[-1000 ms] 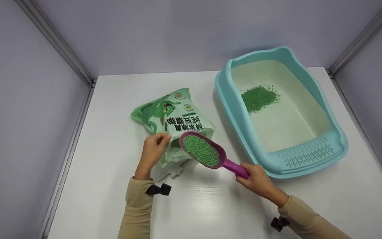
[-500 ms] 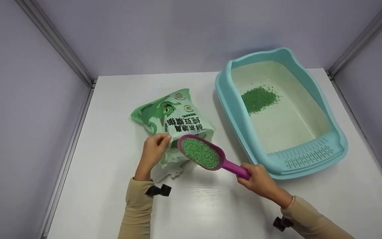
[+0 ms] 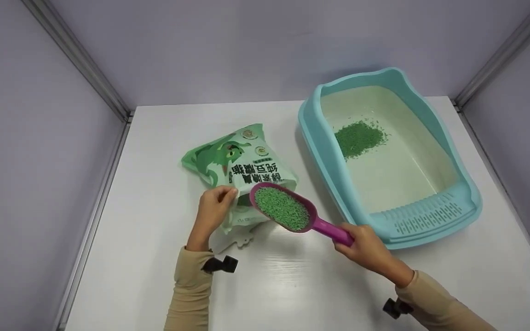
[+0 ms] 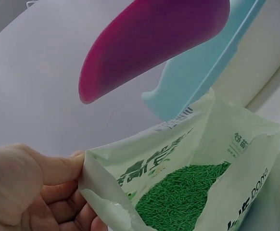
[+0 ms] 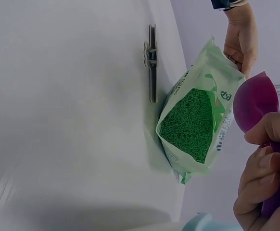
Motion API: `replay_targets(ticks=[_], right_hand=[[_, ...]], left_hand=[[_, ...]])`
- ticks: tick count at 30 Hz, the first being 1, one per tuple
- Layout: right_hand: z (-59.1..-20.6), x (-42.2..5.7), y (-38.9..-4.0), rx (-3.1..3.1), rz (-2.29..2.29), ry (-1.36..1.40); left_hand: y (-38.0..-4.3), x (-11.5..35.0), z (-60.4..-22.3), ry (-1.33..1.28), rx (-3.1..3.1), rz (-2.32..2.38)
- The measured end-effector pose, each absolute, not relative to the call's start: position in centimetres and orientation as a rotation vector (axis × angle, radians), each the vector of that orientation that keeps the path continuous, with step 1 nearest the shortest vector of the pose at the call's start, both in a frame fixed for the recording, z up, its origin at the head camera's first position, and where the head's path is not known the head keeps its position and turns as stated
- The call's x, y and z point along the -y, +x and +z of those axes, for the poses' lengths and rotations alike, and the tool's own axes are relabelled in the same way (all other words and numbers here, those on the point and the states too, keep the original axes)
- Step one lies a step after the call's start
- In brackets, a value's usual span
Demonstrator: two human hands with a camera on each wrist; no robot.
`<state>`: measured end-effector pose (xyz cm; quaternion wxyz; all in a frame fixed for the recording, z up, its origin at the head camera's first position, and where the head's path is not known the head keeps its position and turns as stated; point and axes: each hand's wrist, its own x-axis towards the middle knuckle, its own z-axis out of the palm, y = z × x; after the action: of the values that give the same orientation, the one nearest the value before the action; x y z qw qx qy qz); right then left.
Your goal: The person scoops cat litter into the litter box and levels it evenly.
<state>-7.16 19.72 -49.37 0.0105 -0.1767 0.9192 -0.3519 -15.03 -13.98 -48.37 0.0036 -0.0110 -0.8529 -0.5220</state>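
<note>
My left hand [image 3: 213, 209] pinches the opened rim of a light green cat litter bag [image 3: 216, 158] with a cartoon cat on it. Inside the bag, green pellets [image 4: 183, 197] show in the left wrist view. With curled fingers my right hand [image 3: 370, 250] grips the handle of a magenta scoop [image 3: 331, 231]. The scoop is heaped with green pellets [image 3: 282, 209], its tip above the bag's mouth. From the left wrist view, the scoop's underside [image 4: 149, 43] hangs apart from the bag. A blue litter box [image 3: 322, 145] stands to the right with a small pile of green pellets [image 3: 359, 138].
Beside the bag's mouth lies a flat whitish piece with a shaped edge [image 3: 242, 240], partly hidden by the bag. Slots mark the litter box's near ledge [image 3: 430, 214]. Grey-lilac panels [image 3: 228, 55] enclose the white table [image 3: 154, 133] at the back and sides.
The loaded scoop dips slightly toward me, then rises and shifts a little right with my right hand. My left hand keeps its pinch on the bag in the same place.
</note>
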Motion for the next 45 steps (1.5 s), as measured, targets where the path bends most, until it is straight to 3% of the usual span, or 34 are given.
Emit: replay_targets(ticks=[45], right_hand=[[-45.7,-24.2,-7.9,-3.070,-1.119,-0.396]], left_hand=[[-15.0,14.1,-48.2,-0.052,2.694,-1.612]])
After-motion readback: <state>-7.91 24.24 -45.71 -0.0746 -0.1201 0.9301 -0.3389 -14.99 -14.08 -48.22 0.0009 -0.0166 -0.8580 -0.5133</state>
